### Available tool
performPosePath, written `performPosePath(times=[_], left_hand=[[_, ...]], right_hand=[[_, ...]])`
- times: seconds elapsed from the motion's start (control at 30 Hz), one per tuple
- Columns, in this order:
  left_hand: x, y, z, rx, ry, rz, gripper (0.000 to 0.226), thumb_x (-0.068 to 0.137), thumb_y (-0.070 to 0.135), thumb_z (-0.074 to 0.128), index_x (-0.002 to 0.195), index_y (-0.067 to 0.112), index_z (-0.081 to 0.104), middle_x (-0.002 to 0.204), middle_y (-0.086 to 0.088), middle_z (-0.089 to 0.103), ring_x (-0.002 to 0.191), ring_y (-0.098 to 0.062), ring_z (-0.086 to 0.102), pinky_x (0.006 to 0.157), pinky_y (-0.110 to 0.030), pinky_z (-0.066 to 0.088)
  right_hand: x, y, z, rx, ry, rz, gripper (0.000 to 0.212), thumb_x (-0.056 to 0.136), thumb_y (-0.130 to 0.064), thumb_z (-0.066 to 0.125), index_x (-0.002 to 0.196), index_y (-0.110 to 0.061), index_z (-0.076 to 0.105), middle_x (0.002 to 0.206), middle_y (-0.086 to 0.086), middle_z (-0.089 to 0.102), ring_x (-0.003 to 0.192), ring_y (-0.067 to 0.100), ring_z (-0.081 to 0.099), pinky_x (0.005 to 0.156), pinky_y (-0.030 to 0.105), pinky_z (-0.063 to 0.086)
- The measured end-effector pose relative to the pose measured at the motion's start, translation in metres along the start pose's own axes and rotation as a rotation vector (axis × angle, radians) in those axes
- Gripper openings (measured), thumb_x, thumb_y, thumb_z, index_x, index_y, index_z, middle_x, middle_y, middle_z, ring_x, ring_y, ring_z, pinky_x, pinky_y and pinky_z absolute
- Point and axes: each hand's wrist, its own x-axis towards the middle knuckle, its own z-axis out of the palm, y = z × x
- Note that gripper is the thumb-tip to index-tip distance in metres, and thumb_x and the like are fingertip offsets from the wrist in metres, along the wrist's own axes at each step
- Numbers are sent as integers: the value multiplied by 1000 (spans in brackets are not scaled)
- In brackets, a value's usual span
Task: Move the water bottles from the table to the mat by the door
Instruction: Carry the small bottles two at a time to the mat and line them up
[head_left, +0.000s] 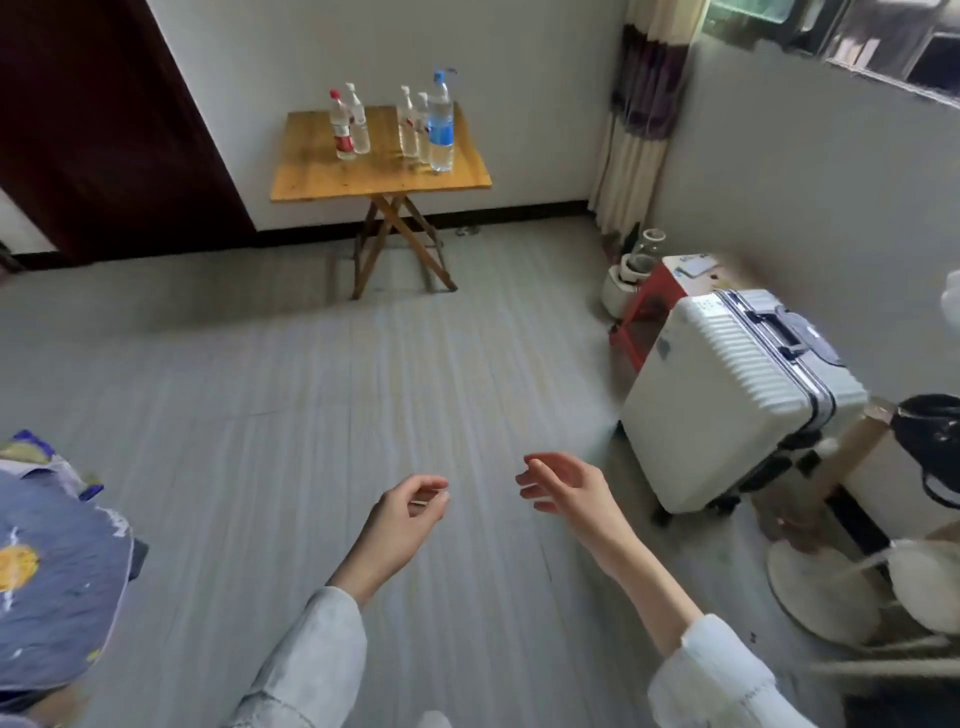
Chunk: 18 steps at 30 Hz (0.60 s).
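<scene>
1. Head view looks down across a grey striped floor (311, 395) toward a small square wooden folding table (322, 176) with crossed legs, standing against a white wall beside a dark red-brown door (104, 130).
2. Five clear plastic water bottles stand upright on that table, well apart from you: a red-capped, red-labelled bottle (342, 127) touching or just beside a white-capped one (358, 122) on the left, two more white-capped ones (413, 124) in the middle, and a taller blue-capped, blue-labelled bottle (440, 124) on the right.
3. Your left hand (402, 512) hangs low in front of you, fingers loosely curled inward and holding nothing.
4. Your right hand (563, 488) is beside it, fingers relaxed, slightly spread and empty.
5. No mat is visible here, so you cannot tell from this view where it lies.
6. The step in hand looks like the walk up to the table; none of the bottles has been collected yet.
7. To do it well, stop square to the table's front edge, then wrap each hand around a bottle's middle, not its cap.
8. Take the outer bottles first, since the grouped ones stand close enough to knock over.
9. A white ribbed hard-shell suitcase (727, 395) stands on your right; keep your path left of it.
</scene>
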Motion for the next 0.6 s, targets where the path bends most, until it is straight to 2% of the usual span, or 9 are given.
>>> performPosePath(times=[0.23,0.5,0.6], left_hand=[[150,13,-67,-30,80,-3,12,88,13,53,88,24,58,96,-10,65,87,-21,63,73,-24,47],[346,72,-157,-36,109,44,11,89,19,53,91,28,58,100,-6,65,93,-19,63,81,-29,48],[397,87,-172,-26,78,29,11,89,18,53,92,27,58,102,-9,66,94,-21,63,84,-31,48]], right_hand=[[173,-54,42,-43,-91,-17,22,92,-15,49,106,-2,59,89,11,65,79,22,61,69,25,47],[357,-145,90,-42,-87,-67,12,91,-17,51,98,-12,60,86,7,66,77,18,62,70,25,49],[410,-166,95,-60,-84,-68,13,91,-18,51,98,-13,61,87,7,67,79,19,63,74,29,50]])
